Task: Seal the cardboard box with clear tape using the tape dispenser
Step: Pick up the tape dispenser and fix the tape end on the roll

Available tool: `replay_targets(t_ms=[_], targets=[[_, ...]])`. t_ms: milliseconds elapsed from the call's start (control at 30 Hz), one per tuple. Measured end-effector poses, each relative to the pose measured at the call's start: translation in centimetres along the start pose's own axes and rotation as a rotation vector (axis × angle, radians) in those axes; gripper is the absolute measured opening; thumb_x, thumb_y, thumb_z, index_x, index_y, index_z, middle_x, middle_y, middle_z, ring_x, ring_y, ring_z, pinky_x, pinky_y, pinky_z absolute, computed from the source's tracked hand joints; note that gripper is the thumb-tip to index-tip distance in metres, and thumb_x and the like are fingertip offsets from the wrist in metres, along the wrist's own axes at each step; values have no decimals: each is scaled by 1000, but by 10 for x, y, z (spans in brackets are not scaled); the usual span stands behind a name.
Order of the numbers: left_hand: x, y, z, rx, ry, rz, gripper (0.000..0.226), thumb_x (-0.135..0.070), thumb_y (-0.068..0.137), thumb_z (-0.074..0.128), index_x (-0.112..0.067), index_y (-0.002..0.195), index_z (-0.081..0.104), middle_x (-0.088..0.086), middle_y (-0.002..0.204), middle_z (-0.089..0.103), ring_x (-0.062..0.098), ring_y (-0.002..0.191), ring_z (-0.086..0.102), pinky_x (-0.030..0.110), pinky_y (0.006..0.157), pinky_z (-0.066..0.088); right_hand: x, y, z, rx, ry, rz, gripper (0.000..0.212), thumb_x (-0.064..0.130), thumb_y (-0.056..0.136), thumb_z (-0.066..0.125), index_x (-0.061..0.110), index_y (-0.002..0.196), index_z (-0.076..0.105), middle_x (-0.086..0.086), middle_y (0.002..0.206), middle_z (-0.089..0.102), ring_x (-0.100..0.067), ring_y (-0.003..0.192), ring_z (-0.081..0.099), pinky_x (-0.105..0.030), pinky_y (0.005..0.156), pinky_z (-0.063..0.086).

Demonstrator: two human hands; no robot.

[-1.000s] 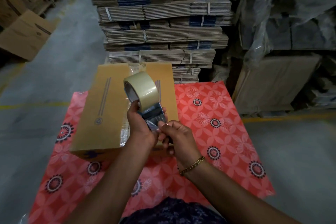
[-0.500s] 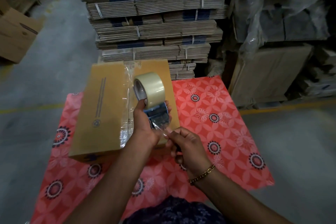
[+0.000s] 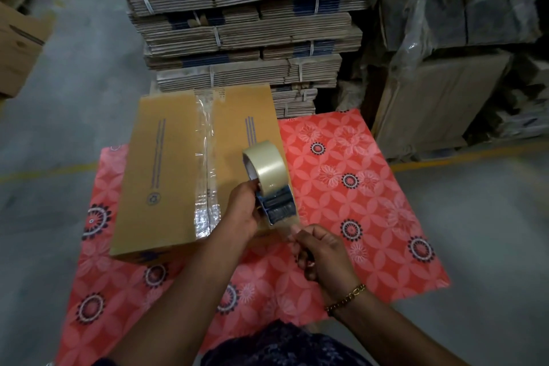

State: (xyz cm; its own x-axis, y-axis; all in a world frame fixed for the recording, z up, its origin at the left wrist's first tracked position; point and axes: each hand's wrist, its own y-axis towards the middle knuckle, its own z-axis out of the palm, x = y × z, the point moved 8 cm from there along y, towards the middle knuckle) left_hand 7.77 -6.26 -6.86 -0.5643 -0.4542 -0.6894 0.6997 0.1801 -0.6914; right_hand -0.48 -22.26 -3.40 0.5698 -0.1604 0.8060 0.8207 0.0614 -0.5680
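A closed brown cardboard box (image 3: 166, 175) lies on a red patterned mat, with a strip of clear tape (image 3: 205, 163) along its centre seam. My left hand (image 3: 242, 211) grips the blue tape dispenser (image 3: 276, 205), which carries a roll of clear tape (image 3: 266, 168), over the box's near right corner. My right hand (image 3: 322, 249) pinches the loose tape end just below the dispenser's mouth, with a short length of tape pulled out.
The red floral mat (image 3: 356, 187) lies on a grey concrete floor. Bundled stacks of flat cartons (image 3: 243, 33) rise right behind the box. Plastic-wrapped goods (image 3: 460, 9) and a leaning board stand at the right, another carton (image 3: 17, 47) at far left.
The dispenser has shifted to the right and nearer to me, off the seam toward the box's right corner. My right hand has drawn the tape end out slightly.
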Motion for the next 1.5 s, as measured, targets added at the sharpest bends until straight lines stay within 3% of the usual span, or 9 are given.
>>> replay_targets(t_ms=[133, 267, 433, 500, 600, 733, 933, 1133, 1500], targets=[[3, 7, 2, 17, 88, -15, 44, -15, 77, 59, 6, 114, 70, 23, 111, 72, 39, 98, 70, 55, 97, 54, -12, 1, -2, -31, 37, 29, 21, 18, 89, 67, 14, 70, 59, -3, 57, 60, -9, 41, 42, -15, 39, 21], [-11, 13, -4, -3, 298, 119, 12, -2, 82, 60, -8, 79, 70, 14, 77, 67, 27, 73, 61, 36, 69, 48, -26, 3, -3, -63, 39, 70, 23, 26, 88, 71, 17, 69, 59, -2, 62, 62, -10, 44, 43, -18, 41, 22], [-28, 21, -5, -10, 674, 373, 8, -10, 77, 68, -17, 73, 65, 4, 75, 70, 27, 76, 66, 37, 65, 48, -38, 8, -2, -92, 56, 114, 23, 28, 88, 70, 15, 73, 59, -1, 63, 63, -9, 44, 43, -19, 40, 22], [-37, 20, -1, -48, 894, 512, 6, -21, 79, 69, -16, 82, 69, 5, 83, 71, 28, 84, 65, 37, 69, 47, -41, 10, -3, -83, 58, 130, 22, 29, 88, 70, 15, 75, 61, -1, 65, 64, -9, 45, 44, -19, 40, 23], [-44, 30, -7, -160, 1239, 623, 41, -28, 79, 70, -21, 120, 66, 11, 121, 60, 36, 116, 48, 42, 90, 37, -46, 9, -2, -70, 53, 152, 19, 28, 89, 69, 14, 77, 62, -1, 67, 66, -9, 46, 45, -19, 41, 24], [-49, 37, -22, -212, 1279, 646, 65, -29, 74, 74, -22, 132, 48, 9, 130, 47, 35, 124, 39, 46, 95, 32, -53, 8, 0, -80, 83, 172, 20, 28, 89, 70, 14, 76, 62, -1, 67, 66, -9, 45, 45, -20, 42, 24], [-36, -10, -35, -198, 1023, 921, 24, -19, 83, 64, -15, 106, 60, 7, 106, 61, 32, 102, 57, 47, 84, 47, -52, 7, 2, -79, 90, 136, 19, 25, 90, 67, 14, 74, 67, -1, 66, 66, -10, 45, 45, -20, 42, 28], [20, -81, -30, 78, 1092, 1099, 25, -13, 86, 66, -19, 110, 64, -4, 110, 54, 13, 104, 56, 32, 86, 51, -51, 11, 3, -51, 53, 108, 23, 28, 92, 65, 15, 73, 62, -1, 65, 64, -10, 45, 47, -21, 43, 30], [22, -78, -22, 73, 989, 1064, 11, -24, 91, 62, -19, 92, 71, -8, 94, 58, 14, 93, 57, 40, 76, 50, -52, 11, 11, 152, 89, 165, 35, 51, 84, 68, 16, 89, 72, 2, 69, 64, -12, 52, 51, -25, 49, 33]])
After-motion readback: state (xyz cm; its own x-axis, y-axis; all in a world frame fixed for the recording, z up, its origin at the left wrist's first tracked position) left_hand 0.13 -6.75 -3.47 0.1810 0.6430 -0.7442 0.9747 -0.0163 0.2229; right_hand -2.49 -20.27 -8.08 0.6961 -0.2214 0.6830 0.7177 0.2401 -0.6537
